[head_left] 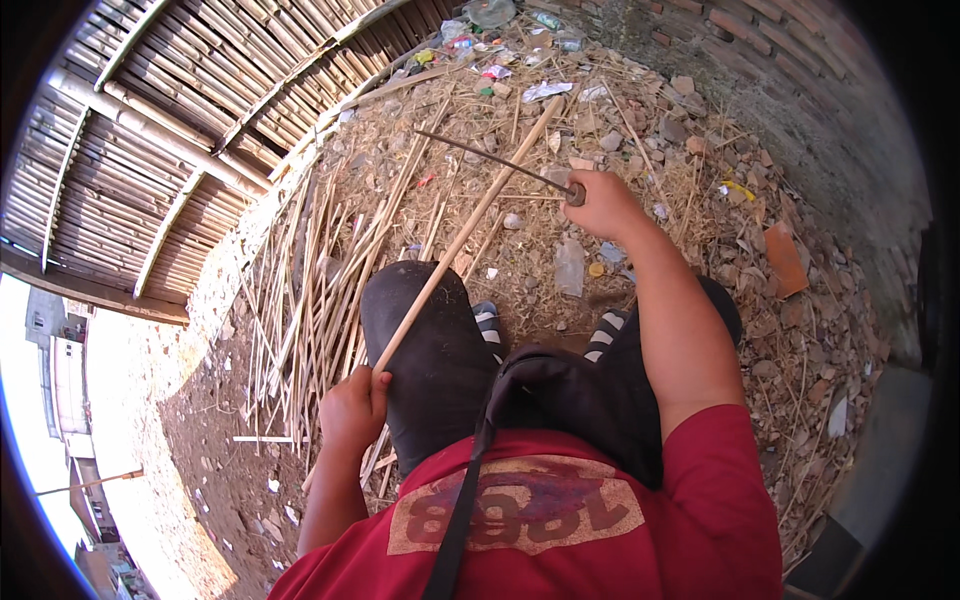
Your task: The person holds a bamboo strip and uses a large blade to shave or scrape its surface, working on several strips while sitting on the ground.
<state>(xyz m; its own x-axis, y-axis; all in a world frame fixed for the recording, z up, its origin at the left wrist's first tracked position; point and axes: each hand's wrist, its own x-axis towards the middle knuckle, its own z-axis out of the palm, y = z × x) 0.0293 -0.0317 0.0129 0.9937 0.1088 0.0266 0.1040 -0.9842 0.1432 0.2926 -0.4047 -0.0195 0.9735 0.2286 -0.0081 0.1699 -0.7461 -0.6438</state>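
Observation:
My left hand (352, 410) is closed around the near end of a long, pale bamboo strip (455, 245). The strip crosses over my left knee and slants away to the far right, toward the littered ground. In my closed right hand (606, 205) is a knife (485, 157) with a long, thin, dark blade and a round handle. Its blade points to the far left and crosses the strip in this view; whether they touch I cannot tell. Left of my knee, many split bamboo strips (300, 330) lie in a loose pile on the ground.
A bamboo slat structure (170, 140) stands at the far left. A brick wall (800, 60) runs along the right. Stones, straw and plastic scraps cover the ground, with a clear plastic piece (569, 267) before my feet and an orange brick fragment (785, 259) at right.

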